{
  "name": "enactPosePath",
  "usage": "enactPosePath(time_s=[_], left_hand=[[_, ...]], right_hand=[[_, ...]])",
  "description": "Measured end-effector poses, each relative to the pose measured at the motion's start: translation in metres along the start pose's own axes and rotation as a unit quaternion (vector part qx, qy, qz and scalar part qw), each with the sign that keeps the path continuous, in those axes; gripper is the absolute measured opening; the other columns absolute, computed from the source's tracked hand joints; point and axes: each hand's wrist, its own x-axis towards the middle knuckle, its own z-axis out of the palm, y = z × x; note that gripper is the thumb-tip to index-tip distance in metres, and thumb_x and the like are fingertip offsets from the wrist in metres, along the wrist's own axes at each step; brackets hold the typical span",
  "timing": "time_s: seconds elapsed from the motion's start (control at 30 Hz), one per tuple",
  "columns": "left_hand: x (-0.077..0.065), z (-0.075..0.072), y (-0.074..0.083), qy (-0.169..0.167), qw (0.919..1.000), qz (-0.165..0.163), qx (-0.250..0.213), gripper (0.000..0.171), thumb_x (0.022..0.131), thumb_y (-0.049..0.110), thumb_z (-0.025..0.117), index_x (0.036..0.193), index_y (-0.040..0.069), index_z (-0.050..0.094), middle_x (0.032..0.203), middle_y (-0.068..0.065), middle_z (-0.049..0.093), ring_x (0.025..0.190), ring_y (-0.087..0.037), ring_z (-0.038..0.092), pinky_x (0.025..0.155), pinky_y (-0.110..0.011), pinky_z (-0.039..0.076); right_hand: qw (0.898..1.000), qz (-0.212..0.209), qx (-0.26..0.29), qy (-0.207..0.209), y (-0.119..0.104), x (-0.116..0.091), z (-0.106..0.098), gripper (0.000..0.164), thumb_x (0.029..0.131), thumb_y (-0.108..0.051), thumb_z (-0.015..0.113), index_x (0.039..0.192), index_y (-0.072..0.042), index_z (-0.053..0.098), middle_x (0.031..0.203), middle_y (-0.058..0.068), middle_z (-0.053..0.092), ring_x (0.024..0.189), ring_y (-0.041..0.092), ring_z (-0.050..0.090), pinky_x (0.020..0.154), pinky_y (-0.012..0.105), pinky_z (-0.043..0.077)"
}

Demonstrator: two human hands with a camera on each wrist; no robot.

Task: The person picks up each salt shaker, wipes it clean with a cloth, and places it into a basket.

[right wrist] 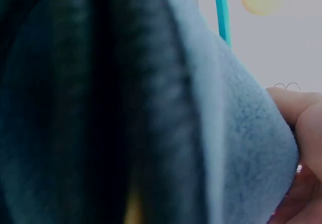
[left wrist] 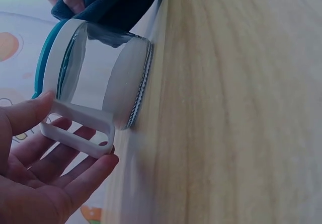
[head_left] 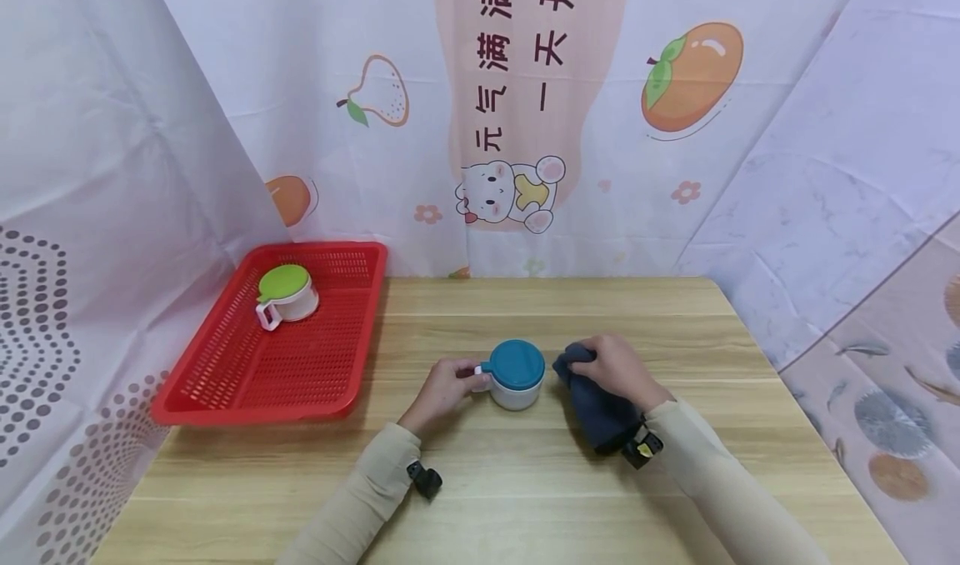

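Observation:
A round glass jar [left wrist: 95, 70] with a blue lid [head_left: 517, 364] and a white handle [left wrist: 80, 128] stands upright on the table in the head view. My left hand [head_left: 444, 390] pinches that handle, thumb near the lid and fingers behind and under it. Just right of the jar, my right hand [head_left: 618, 371] grips a dark blue cloth [head_left: 596, 411], which hangs down towards the wrist. In the head view a small gap separates cloth and jar. The cloth [right wrist: 251, 118] fills much of the right wrist view and hides most of the jar there.
A red plastic basket [head_left: 366, 332] stands at the table's left side. Inside it sits a similar jar with a green lid [head_left: 285, 282] and a white handle. Behind the wooden table [head_left: 480, 498] hangs a printed curtain [head_left: 405, 173].

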Motion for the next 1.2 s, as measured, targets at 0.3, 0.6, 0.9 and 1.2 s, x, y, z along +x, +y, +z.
enactPosePath(time_s=[0.3, 0.6, 0.9, 1.2], left_hand=[[0.0, 0.002, -0.001, 0.009, 0.999, 0.0, -0.044, 0.022, 0.08, 0.02, 0.068, 0.099, 0.011, 0.068, 0.096, -0.005, 0.067, 0.081, -0.011, 0.058, 0.073, -0.031, 0.052], [0.0, 0.002, 0.0, 0.029, 0.9988, -0.003, -0.04, 0.017, 0.078, 0.02, 0.069, 0.093, 0.011, 0.069, 0.09, -0.005, 0.067, 0.077, -0.012, 0.056, 0.069, -0.031, 0.051], [-0.001, 0.004, 0.001, 0.053, 0.9983, 0.013, -0.023, 0.022, 0.079, 0.019, 0.068, 0.099, 0.011, 0.069, 0.098, -0.005, 0.069, 0.085, -0.012, 0.058, 0.073, -0.025, 0.051], [-0.003, 0.004, 0.003, 0.064, 0.9978, -0.013, -0.009, 0.018, 0.081, 0.021, 0.066, 0.097, 0.013, 0.07, 0.096, -0.003, 0.067, 0.085, -0.014, 0.057, 0.075, -0.027, 0.051]], right_hand=[[0.999, 0.018, 0.035, 0.028, -0.003, -0.008, -0.004, 0.025, 0.08, -0.025, 0.066, 0.099, -0.008, 0.069, 0.098, 0.01, 0.069, 0.085, 0.021, 0.063, 0.072, 0.037, 0.051], [0.999, 0.024, 0.038, 0.021, -0.003, -0.01, -0.006, 0.016, 0.079, -0.025, 0.067, 0.087, -0.011, 0.07, 0.079, 0.004, 0.068, 0.063, 0.011, 0.051, 0.057, 0.025, 0.04], [0.998, 0.038, 0.049, 0.026, -0.003, -0.014, -0.003, 0.017, 0.079, -0.025, 0.067, 0.088, -0.01, 0.07, 0.083, 0.005, 0.068, 0.064, 0.011, 0.051, 0.058, 0.024, 0.042], [0.997, 0.041, 0.056, 0.028, -0.003, -0.017, -0.001, 0.014, 0.079, -0.024, 0.068, 0.084, -0.011, 0.07, 0.074, 0.002, 0.066, 0.056, 0.01, 0.046, 0.052, 0.021, 0.036]])
